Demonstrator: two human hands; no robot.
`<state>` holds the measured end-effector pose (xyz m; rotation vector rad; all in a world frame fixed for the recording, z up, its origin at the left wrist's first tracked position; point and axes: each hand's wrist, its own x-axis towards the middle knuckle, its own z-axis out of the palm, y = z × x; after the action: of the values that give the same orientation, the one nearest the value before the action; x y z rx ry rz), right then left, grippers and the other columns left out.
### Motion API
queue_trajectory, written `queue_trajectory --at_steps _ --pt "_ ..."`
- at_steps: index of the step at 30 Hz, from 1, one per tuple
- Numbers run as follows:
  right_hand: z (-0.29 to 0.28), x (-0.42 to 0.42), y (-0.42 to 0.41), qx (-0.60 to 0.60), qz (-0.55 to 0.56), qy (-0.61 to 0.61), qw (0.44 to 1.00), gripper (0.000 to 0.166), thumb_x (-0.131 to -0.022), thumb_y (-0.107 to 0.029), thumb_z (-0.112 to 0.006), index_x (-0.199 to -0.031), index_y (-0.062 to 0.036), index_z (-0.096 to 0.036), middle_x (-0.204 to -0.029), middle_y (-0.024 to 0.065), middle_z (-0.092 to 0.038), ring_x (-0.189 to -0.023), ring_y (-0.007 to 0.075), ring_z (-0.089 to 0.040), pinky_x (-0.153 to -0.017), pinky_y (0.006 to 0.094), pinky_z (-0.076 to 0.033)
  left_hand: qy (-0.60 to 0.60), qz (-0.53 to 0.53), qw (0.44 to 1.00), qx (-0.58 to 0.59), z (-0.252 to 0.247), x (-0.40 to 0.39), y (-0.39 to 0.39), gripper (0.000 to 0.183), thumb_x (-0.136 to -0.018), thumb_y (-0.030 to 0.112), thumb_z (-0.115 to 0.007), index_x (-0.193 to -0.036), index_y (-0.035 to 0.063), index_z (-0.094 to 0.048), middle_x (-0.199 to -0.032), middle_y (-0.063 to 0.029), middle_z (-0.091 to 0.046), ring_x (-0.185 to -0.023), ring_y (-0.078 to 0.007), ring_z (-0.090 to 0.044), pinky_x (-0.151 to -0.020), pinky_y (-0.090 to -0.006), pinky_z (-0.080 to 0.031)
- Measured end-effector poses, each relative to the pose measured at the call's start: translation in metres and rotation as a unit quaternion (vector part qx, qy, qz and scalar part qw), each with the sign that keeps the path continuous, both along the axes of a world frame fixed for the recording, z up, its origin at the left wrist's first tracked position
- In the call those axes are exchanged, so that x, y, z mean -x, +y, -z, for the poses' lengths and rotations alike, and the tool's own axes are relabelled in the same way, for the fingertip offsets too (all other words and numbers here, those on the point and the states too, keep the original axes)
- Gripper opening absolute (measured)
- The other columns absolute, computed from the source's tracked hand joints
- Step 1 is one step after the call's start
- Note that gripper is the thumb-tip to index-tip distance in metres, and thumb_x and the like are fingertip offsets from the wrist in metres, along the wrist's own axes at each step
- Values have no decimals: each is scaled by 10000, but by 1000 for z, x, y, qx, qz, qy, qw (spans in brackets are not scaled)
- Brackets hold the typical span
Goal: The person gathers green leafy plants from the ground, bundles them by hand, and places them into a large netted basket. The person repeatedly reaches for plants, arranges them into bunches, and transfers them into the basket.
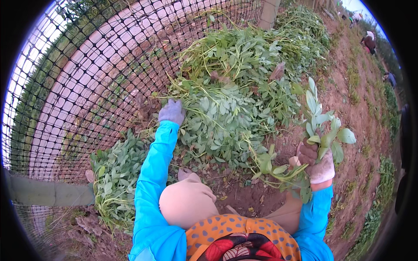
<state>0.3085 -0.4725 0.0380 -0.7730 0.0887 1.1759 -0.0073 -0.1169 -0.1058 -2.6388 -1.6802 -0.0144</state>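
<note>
Both of my hands wear dirty knitted work gloves. My left hand [172, 112] rests at the left edge of a large heap of cut leafy green plants [225, 114], beside the stem ends; whether its fingers close on stems cannot be told. On the right, my right hand [312, 156] is closed around a small bunch of leafy stems [326, 130], with leaves sticking out above the fist and a sprig hanging out below it. More cut plants [117, 176] lie in a smaller pile to the left of my left arm.
Black plastic mesh netting [98, 75] curves along the left, with a post [49, 192] at lower left and another post [269, 14] at the top. Bare reddish soil [352, 124] with weeds stretches along the right. Several people [369, 42] are bent over far off at upper right.
</note>
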Motion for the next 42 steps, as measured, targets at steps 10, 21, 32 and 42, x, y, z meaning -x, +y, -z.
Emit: queue_trajectory --at_steps 10,21,32,42 --pt "-2 12 13 31 23 26 999 305 -1030 -326 -450 -1098 -57 -576 -679 -32 -416 -502 65 -365 -387 220 -294 164 125 973 -108 -2 -72 70 388 -925 140 -515 -1311 112 -507 -1300 -102 -548 -1248 -279 -504 -993 -483 -427" --pt "-1 33 22 38 4 26 999 251 -1018 -304 -462 -1092 -102 -591 -708 -33 -420 -535 84 -368 -458 231 -273 41 132 989 42 -6 -47 68 308 -909 159 -546 -1217 150 -574 -1270 -118 -561 -1273 -313 -484 -1036 -473 -393" --pt "40 24 21 -75 -105 77 989 305 -1002 -414 -463 -1049 -137 -579 -712 -28 -401 -547 107 -345 -500 272 -296 -49 168 983 -63 -145 -26 2 286 -960 284 -527 -1186 110 -551 -1173 -184 -555 -1011 -411 -614 -830 -509 -513" --pt "97 14 23 -172 -183 104 962 265 -997 -254 -503 -1179 -64 -533 -861 14 -547 -718 164 -512 -566 308 -392 105 26 991 76 -48 -6 57 279 -875 99 -539 -1115 29 -664 -1145 -200 -676 -1073 -370 -653 -899 -499 -534"
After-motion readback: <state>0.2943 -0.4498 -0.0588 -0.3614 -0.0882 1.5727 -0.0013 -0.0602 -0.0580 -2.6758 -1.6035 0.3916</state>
